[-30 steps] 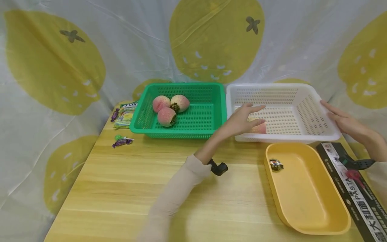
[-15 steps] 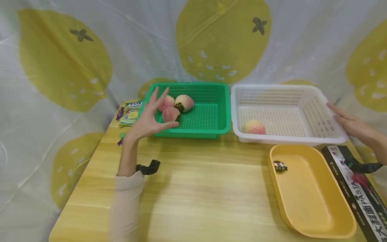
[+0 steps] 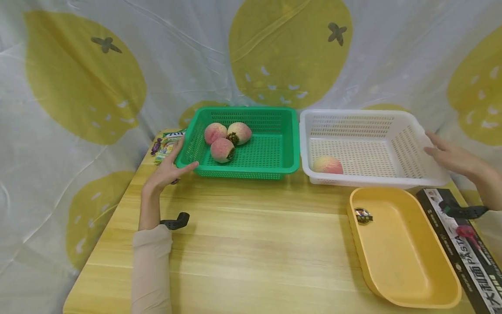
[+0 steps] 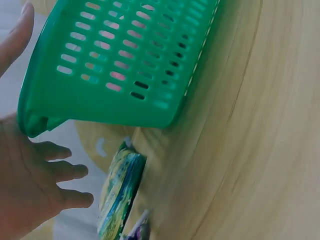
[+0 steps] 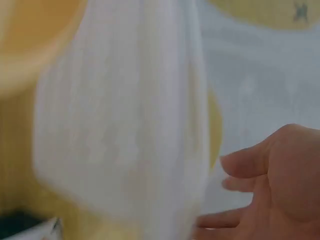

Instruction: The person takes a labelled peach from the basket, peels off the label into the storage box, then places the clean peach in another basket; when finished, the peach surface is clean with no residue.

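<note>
A green basket (image 3: 256, 172) holds three pink-and-cream peaches (image 3: 222, 150) in its left half. At its front left corner is my left hand (image 3: 162, 174), fingers spread along the outside of the left end and thumb near the front rim. The left wrist view shows those fingers (image 4: 70, 170) straight and holding nothing. A white basket (image 3: 372, 180) stands beside the green one, with one peach (image 3: 328, 165) in its front left corner. My right hand (image 3: 456, 159) is at its right end, fingers extended; in the right wrist view the fingertips (image 5: 215, 220) are at the basket's edge.
A yellow tray (image 3: 400, 244) lies in front of the white basket, beside a long black pasta box (image 3: 451, 244). A green snack bag (image 3: 168, 144) and a purple-wrapped candy (image 3: 156, 147) lie left of the green basket. A lemon-print curtain (image 3: 188, 52) hangs behind.
My left hand has moved left, from above the peach in the white basket to the green basket's left corner. My right hand stays at the white basket's right end.
</note>
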Motion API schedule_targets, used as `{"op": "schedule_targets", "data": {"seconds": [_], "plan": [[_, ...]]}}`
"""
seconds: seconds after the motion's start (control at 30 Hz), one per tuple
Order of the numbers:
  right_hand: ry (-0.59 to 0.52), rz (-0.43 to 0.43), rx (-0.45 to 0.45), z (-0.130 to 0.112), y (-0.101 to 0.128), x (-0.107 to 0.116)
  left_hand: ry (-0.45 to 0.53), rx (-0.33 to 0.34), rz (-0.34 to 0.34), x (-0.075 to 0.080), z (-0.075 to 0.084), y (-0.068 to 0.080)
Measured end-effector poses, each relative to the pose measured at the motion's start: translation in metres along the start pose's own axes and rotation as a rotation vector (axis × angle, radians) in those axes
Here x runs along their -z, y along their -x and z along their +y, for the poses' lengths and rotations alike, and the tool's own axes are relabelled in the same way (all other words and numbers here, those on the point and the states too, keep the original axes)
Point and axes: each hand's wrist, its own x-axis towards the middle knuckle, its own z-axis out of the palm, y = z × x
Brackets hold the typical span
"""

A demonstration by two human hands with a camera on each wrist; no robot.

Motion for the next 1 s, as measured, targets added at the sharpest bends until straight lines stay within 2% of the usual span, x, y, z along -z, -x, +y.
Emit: {"op": "schedule_targets", "data": {"seconds": [0.13,0.27,0.47,0.63,0.7,0.83,1.0], "plan": [[0.059,0.072,0.073,-0.074,-0.006,-0.012,0.056,0.009,0.001,-0.005,-0.005,-0.002],[0.05,0.145,0.235,-0.143,-0.018,-0.038,0.096,0.035,0.005,-0.007,-0.003,-0.002],[-0.198,0.009,0.388,-0.226,-0.053,-0.097,0.163,0.059,0.018,-0.01,-0.002,-0.003],[-0.314,-0.083,0.504,-0.275,-0.087,-0.156,0.203,0.077,0.025,-0.011,-0.003,-0.003],[-0.35,-0.122,0.519,-0.291,-0.099,-0.177,0.209,0.083,0.036,-0.012,-0.003,-0.001],[-0.384,-0.169,0.498,-0.314,-0.12,-0.21,0.209,0.072,0.043,-0.012,-0.001,0.001],[-0.436,-0.244,0.442,-0.334,-0.136,-0.23,0.23,0.062,0.048,-0.012,0.0,0.001]]}}
